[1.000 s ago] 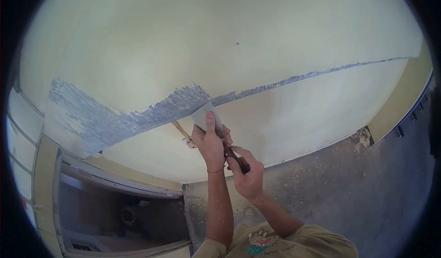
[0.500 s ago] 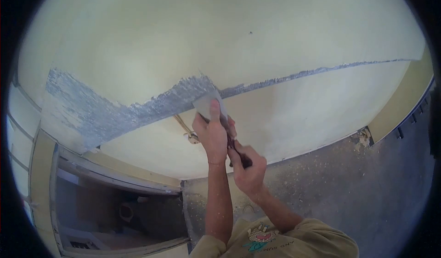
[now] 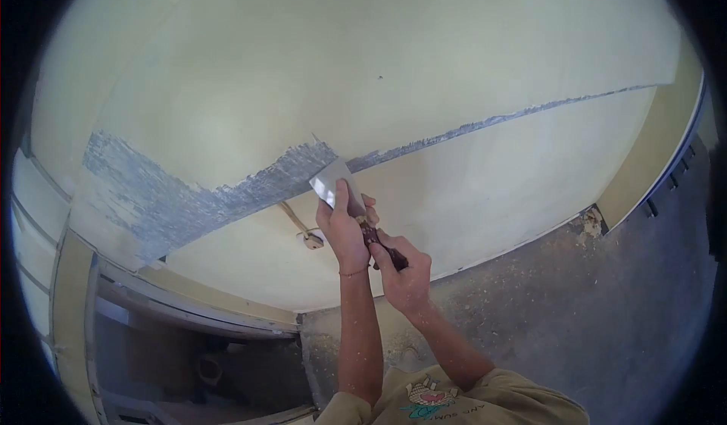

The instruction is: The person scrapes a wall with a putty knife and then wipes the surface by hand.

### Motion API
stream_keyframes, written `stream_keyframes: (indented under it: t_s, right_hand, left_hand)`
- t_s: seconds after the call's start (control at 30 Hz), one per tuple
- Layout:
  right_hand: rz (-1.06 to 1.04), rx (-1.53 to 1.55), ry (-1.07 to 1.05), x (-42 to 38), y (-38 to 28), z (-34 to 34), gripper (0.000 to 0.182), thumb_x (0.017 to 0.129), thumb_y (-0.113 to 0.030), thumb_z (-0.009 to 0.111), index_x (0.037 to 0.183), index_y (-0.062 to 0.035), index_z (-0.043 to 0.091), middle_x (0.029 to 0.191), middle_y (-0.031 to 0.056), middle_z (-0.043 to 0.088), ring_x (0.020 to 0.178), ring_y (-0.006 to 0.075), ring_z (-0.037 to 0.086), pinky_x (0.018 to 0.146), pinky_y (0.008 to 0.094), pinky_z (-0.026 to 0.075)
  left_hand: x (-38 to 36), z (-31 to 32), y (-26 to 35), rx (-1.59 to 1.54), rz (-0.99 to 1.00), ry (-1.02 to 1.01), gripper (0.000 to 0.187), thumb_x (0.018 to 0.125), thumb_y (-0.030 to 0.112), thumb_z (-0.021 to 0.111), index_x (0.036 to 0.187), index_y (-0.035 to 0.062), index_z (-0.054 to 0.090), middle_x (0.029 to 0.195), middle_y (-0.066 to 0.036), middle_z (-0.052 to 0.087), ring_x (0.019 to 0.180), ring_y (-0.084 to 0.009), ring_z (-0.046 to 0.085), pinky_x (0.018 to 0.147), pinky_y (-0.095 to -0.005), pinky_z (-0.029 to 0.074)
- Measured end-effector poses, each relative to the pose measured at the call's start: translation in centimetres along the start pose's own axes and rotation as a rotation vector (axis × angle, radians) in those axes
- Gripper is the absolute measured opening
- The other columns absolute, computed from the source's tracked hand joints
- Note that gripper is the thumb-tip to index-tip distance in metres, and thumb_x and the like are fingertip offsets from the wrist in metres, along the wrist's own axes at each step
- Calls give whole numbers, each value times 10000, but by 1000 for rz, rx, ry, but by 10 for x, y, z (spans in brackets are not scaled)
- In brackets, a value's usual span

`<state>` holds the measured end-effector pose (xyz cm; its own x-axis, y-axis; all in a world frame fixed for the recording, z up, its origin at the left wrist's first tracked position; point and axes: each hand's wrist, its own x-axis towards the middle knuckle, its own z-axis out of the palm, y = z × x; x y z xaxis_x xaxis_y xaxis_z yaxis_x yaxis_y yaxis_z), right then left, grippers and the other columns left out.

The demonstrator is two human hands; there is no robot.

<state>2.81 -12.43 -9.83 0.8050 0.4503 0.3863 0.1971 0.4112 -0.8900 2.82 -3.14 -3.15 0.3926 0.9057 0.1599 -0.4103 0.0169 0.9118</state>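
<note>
1. From where I stand I count two hands at work, both belonging to one person, and one scraper [image 3: 349, 200] between them.
2. The left hand [image 3: 344, 232] grasps the scraper near the blade end, its one visible thumb laid flat along the metal and other fingers showing at the blade's far side. One thin reddish band [image 3: 354, 273] circles that wrist.
3. The right hand [image 3: 405, 273] is wrapped around the one dark reddish-brown handle [image 3: 384, 249], just behind the left.
4. The scraper sits tilted, its single blade [image 3: 330, 180] up at one rough grey strip [image 3: 261, 186]; whether the edge presses on it, I can't tell.
5. That strip runs along the lower edge of one large pale surface [image 3: 424, 39], broad at the left and thin toward the right. One small dark mark [image 3: 380, 77] sits higher up.
6. Beneath is one pale lower wall [image 3: 500, 190] with one small fitting [image 3: 312, 239], just beside the left hand, and a tan strip rising from it.
7. Below, one grey floor [image 3: 545, 304] carries scattered pale flecks, too many to count.
8. One printed shirt [image 3: 485, 402] shows at the bottom.
</note>
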Motion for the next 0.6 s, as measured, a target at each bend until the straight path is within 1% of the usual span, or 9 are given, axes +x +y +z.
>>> stream_keyframes:
  t_s: [0.07,0.1,0.17,0.3,0.37,0.4,0.47,0.6]
  right_hand:
    - [-18,15,58,-5,9,-2,171,890,-23,639,1037,64,647,654,62,596,591,45,489,518,226,413]
    - [-13,13,57,-5,10,-4,171,890,-23,639,1037,64,647,654,62,596,591,45,489,518,226,413]
    - [52,10,11,-7,11,-7,192,909,-10,617,1077,81,635,725,57,630,630,56,546,546,225,451]
    - [90,38,-1,-8,9,-4,186,906,-2,617,1069,85,636,699,59,624,606,57,545,535,225,448]
    - [34,0,20,-6,13,-2,179,899,0,625,1055,88,638,676,60,626,586,58,550,523,226,449]
    - [37,2,17,-7,14,-1,179,899,0,625,1055,88,638,676,60,626,586,58,550,523,226,449]
    - [-20,-73,32,-6,15,1,174,892,0,635,1043,86,641,673,63,633,580,60,554,518,225,451]
    - [-4,-88,29,-6,12,2,159,890,-1,638,1025,83,646,669,64,636,568,62,558,507,222,447]
  left_hand:
    - [-3,-2,-11,7,-4,-10,261,985,283,523,963,23,509,655,-101,614,419,-147,530,376,-254,389]
    - [-4,-1,-13,9,-9,-7,261,985,283,523,963,23,509,655,-101,614,419,-147,530,376,-254,389]
    - [-7,1,-12,100,-2,21,270,987,287,523,962,18,511,655,-102,615,431,-151,544,388,-258,399]
    - [-1,1,-10,123,29,35,281,974,303,552,921,29,520,636,-94,604,439,-145,542,397,-254,407]
    - [3,1,-11,137,29,63,292,970,281,564,923,-4,523,652,-93,599,444,-158,563,411,-271,435]
    - [5,-1,-12,140,30,67,292,970,281,564,923,-4,523,652,-93,599,444,-158,563,411,-271,435]
    - [11,-4,-16,167,91,77,303,952,276,598,921,-21,542,659,-76,578,439,-157,557,417,-276,451]
    - [9,1,-6,170,77,101,309,939,268,619,926,-35,558,675,-65,564,443,-153,552,419,-279,462]
